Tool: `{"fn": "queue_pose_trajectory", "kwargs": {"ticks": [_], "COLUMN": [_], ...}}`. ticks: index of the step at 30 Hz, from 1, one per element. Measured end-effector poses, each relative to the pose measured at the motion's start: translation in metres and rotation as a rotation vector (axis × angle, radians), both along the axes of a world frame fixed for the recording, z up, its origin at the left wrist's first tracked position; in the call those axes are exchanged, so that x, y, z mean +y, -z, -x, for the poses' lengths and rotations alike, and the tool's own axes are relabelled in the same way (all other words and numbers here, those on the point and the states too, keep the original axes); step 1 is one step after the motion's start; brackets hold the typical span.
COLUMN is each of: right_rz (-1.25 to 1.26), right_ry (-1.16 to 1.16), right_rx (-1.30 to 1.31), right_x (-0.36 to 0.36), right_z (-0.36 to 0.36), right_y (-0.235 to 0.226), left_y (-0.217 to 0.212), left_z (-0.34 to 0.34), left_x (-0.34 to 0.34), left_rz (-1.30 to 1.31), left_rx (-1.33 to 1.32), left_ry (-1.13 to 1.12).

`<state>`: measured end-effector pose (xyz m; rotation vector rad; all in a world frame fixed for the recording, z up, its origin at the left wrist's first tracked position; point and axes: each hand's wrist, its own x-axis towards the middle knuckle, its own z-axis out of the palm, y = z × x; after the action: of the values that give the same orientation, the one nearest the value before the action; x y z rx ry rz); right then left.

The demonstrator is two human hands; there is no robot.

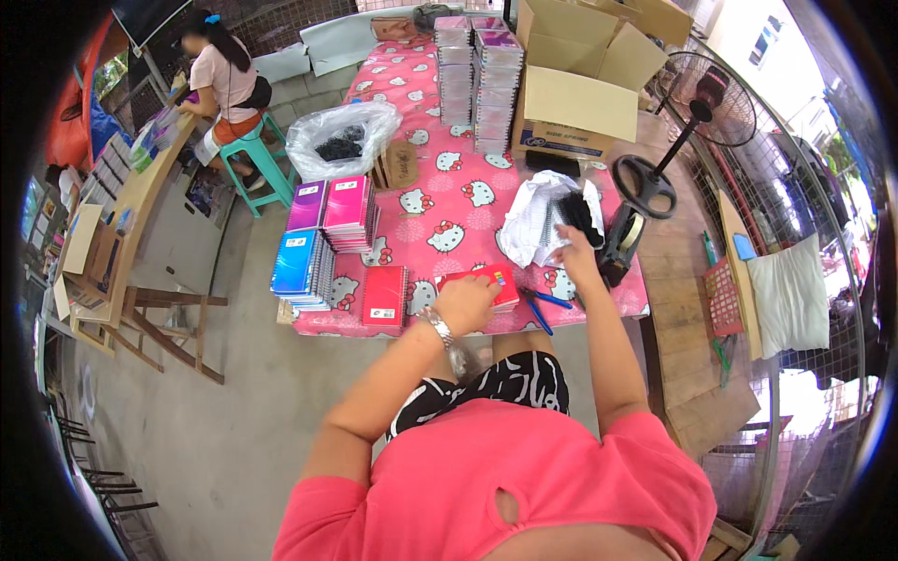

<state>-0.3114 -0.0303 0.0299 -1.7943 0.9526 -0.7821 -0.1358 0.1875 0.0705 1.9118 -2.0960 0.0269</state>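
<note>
**Steady the notebook, draw one coil clean**

On the pink-clothed surface (440, 201), the big things frame the work: a cardboard box (575, 103) at the far right, tall stacks of notebooks (477, 79) beside it, shorter stacks (323, 238) at the near left. Between them a clear bag (341, 136) holds dark coils. Nearer, a white bag (538, 220) lies open with black spiral coils (580, 217) spilling from it, just beside a tape dispenser (622, 238).

The left hand (465, 304) lies flat, fingers curled, pressing down a red notebook (486, 283) at the near edge. The right hand (575, 257) reaches into the white bag, fingers pinching at the coils; whether one is truly gripped I cannot tell.

To do this well, I judge the left hand should hold the notebook square with its punched edge free, while the right hand lifts a single coil straight out so it does not tangle. Blue pliers (543, 307) lie near, just right of the notebook.
</note>
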Motion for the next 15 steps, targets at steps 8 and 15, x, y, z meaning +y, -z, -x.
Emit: {"fn": "queue_pose_trajectory", "kwargs": {"ticks": [8, 15], "right_rz": [0.274, 0.447], "right_ry": [-0.253, -0.156], "right_rx": [-0.087, -0.079], "right_x": [0.091, 0.100], "right_z": [0.003, -0.008], "right_y": [-0.021, -0.034], "left_y": [-0.026, -0.011], "left_z": [-0.016, -0.014], "left_x": [-0.009, -0.011], "left_rz": [0.036, 0.229], "left_rx": [0.005, 0.042], "left_ry": [-0.096, -0.081]}}
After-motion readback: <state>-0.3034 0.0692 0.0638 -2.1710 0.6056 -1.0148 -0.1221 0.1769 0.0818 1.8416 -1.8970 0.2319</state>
